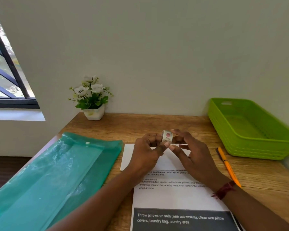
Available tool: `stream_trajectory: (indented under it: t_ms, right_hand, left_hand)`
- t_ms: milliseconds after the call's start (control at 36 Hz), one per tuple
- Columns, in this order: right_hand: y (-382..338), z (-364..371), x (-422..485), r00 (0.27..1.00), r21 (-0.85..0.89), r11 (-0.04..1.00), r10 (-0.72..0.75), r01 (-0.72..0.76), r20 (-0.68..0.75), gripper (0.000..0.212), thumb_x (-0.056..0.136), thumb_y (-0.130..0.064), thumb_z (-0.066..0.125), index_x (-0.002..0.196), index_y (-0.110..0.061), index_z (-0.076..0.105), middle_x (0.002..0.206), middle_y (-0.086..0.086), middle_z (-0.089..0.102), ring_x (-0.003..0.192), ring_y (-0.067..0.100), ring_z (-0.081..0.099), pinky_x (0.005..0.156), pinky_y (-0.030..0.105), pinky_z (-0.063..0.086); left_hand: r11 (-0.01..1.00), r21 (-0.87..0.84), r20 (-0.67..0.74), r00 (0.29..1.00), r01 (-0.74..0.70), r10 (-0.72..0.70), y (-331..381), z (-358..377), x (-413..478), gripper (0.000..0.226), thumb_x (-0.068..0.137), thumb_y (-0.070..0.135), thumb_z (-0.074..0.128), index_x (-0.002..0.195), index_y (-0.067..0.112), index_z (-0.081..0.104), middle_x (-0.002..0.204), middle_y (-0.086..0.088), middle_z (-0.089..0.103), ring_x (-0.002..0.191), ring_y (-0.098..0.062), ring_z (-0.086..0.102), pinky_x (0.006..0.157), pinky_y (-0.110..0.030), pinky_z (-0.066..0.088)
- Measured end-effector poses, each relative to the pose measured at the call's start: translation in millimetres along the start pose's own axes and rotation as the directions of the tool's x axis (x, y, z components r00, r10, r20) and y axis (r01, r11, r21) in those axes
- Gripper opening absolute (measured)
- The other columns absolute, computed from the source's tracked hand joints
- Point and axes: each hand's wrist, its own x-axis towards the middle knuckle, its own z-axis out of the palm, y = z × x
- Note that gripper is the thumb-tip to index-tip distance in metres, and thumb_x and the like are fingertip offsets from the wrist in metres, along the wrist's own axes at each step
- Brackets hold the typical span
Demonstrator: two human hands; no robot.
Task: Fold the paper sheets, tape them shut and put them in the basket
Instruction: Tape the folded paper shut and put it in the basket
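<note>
Above a wooden counter (140,124), left hand (147,152) and right hand (195,157) both pinch a small white tape roll (167,135) over the folded white paper (128,155), seemingly freeing its end.

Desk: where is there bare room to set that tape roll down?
Bare desk runs along the wall between the flower pot and the green basket, and by the near right edge beyond the pen. The middle is crowded with paper sheets; the teal folder covers the left.
</note>
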Motion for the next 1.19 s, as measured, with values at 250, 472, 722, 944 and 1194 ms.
stream_trajectory:
  t_ms: [250,472,722,944,1194]
  right_hand:
    - [-2,1,1,0.987,0.1,0.99,-0.079,0.094,-0.14,0.027,0.093,-0.033,0.061,0.117,-0.022,0.065,0.101,-0.015,0.066,0.095,0.005,0.065,0.077,0.017,0.054]
    - [-7,4,-1,0.974,0.113,0.983,-0.124,0.147,-0.188,0.022,0.091,-0.017,0.065,0.112,-0.012,0.07,0.102,-0.006,0.068,0.095,0.006,0.066,0.074,0.018,0.055]
    - [-9,5,-1,0.963,0.133,0.982,-0.1,0.137,-0.249,0.015,0.087,-0.012,0.073,0.101,-0.009,0.074,0.098,-0.005,0.07,0.091,0.008,0.067,0.069,0.022,0.056]
    - [-18,8,-2,0.965,0.267,0.963,0.091,-0.023,-0.245,0.012,0.082,-0.028,0.073,0.093,-0.022,0.073,0.093,-0.015,0.07,0.088,0.011,0.068,0.063,0.024,0.054]
    - [-14,14,-3,0.959,0.361,0.909,0.262,-0.21,-0.104,0.009,0.09,-0.017,0.068,0.094,-0.025,0.066,0.094,-0.015,0.067,0.093,0.012,0.065,0.073,0.051,0.057]
  left_hand:
    - [0.987,-0.16,0.048,0.999,0.033,-0.026,4,-2,-7,0.013,0.075,0.036,0.075,0.083,0.027,0.08,0.094,-0.006,0.072,0.088,-0.02,0.068,0.069,-0.026,0.058]
    - [0.983,-0.182,0.069,0.998,0.008,0.005,3,0,-10,0.014,0.071,0.042,0.072,0.08,0.034,0.079,0.087,0.008,0.072,0.085,-0.014,0.068,0.068,-0.026,0.058]
    - [0.989,-0.149,0.001,1.0,0.001,-0.001,2,0,-11,0.005,0.074,0.039,0.075,0.078,0.038,0.078,0.09,0.013,0.072,0.087,-0.008,0.067,0.066,-0.023,0.058]
    - [0.996,-0.084,-0.067,0.998,-0.018,0.013,1,1,-10,0.013,0.068,0.046,0.076,0.079,0.04,0.078,0.089,0.01,0.069,0.083,-0.009,0.065,0.069,-0.033,0.061]
    - [0.99,0.08,-0.11,0.986,-0.113,0.121,-6,1,-9,0.015,0.077,0.039,0.079,0.089,0.032,0.08,0.09,0.011,0.067,0.08,-0.002,0.059,0.075,-0.044,0.058]
